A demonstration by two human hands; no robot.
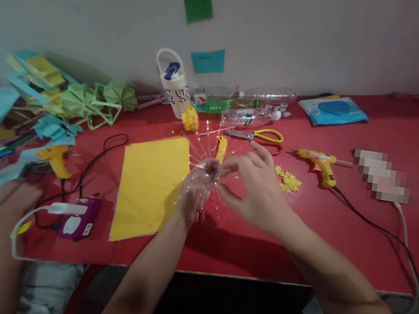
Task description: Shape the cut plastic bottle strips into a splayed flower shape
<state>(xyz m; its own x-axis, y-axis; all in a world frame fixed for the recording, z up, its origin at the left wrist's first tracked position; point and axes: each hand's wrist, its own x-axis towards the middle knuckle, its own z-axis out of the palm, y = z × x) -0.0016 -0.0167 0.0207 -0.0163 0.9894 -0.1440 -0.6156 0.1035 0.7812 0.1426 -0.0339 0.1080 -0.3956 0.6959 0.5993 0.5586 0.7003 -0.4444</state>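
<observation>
My left hand (194, 186) is closed around a clear plastic bottle piece (206, 180), whose thin strips fan outward. Much of that hand shows through the transparent plastic. Beside the round neck in the middle, my right hand (250, 184) curves its thumb and fingers with a gap between them. Whether its fingertips touch the neck is hard to tell. Behind the strips lies a yellow cutter (221, 149). A clump of yellow bits (190, 118) shows at the upper left of the strips. Small yellow stars (288, 181) lie right of my right hand.
Yellow sheets (149, 190) lie left. Yellow-handled scissors (270, 135), bottles (236, 107) and a white tumbler (176, 89) are behind. A corded glue gun (321, 163) lies right. At far left are another person's hand (10, 195), a second glue gun (57, 159) and a purple power box (82, 217).
</observation>
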